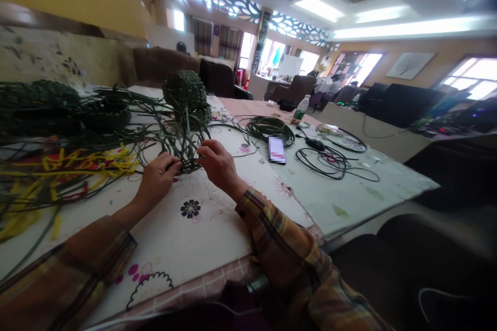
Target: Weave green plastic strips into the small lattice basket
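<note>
Dark green weaving strips [186, 146] rise in an open, loose tangle above the table between my hands. My left hand [160, 171] pinches the strips low on the left side, thumb against the curled fingers. On the right side, my right hand [218, 161] has its fingertips closed on the same strips. Just behind stands a rounded, tightly woven dark green piece [185, 89], touched or overlapped by the upright strip ends. Exactly which strip each hand grips is too small to make out.
Yellow strips [97, 163] and more green woven pieces [104, 114] crowd the left. Coiled green strips [267, 128], a phone [277, 150], a bottle [302, 107] and a loose coil [324, 161] lie to the right. Chairs and other people are farther back.
</note>
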Demonstrator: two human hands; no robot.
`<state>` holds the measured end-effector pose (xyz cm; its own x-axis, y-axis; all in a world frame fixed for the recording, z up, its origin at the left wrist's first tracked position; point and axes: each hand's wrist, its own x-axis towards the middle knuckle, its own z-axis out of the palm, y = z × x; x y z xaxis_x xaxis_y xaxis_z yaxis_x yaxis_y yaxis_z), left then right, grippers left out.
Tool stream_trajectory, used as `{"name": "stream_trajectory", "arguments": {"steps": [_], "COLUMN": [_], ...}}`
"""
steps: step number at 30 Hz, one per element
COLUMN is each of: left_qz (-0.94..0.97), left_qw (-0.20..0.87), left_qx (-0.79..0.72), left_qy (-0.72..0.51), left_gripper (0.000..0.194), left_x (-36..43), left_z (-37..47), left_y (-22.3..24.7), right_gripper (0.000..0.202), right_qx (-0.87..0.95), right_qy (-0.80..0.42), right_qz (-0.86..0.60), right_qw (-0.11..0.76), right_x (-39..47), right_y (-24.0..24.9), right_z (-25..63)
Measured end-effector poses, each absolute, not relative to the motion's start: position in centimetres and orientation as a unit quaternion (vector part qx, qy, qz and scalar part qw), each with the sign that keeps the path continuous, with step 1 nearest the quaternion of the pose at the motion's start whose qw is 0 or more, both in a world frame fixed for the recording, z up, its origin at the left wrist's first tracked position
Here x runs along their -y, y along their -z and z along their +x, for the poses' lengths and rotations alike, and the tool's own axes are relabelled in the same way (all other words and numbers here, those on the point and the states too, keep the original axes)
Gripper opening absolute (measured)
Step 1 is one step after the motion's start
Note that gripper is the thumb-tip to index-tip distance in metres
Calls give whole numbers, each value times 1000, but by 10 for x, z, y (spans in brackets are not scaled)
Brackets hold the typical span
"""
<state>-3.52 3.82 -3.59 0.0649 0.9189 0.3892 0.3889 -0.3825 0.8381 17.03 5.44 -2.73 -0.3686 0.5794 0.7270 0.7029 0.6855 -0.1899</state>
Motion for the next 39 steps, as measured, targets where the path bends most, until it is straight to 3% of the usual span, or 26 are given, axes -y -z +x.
{"name": "stream_trajectory", "arguments": {"steps": [8, 13, 20, 25, 28, 32, 36, 39], "left_qz": [689, 649, 586, 520, 521, 546, 487, 457], "left_qw": [278, 246, 163, 233, 217, 176, 291, 359], "left_qx": [-475, -510, -584, -596, -595, -594, -564, -532], "left_qy": [-471, -508, -538, -565, -573, -563, -600, -616], "left_gripper": [31, 37, 38, 43, 43, 39, 39, 41], "left_x": [-37, -43, -34, -19, -19, -24, -26, -27], "left_z": [-31, -26, -21, -7, -5, -9, -9, -6], "left_y": [37, 46, 31, 17, 20, 27, 28, 29], "right_gripper": [17, 24, 32, 35, 33, 36, 39, 37], "right_qx": [811, 785, 889, 871, 854, 788, 576, 440], "right_qy": [22, 110, 84, 62, 37, -147, -488, -610], "right_qz": [-428, -460, -330, -393, -427, -434, -325, -240], "right_qw": [399, 400, 306, 289, 295, 412, 570, 614], "right_x": [-60, -55, -38, -27, -19, -18, -26, -27], "right_y": [33, 33, 34, 30, 28, 31, 37, 40], "right_z": [166, 157, 137, 132, 127, 119, 116, 116]}}
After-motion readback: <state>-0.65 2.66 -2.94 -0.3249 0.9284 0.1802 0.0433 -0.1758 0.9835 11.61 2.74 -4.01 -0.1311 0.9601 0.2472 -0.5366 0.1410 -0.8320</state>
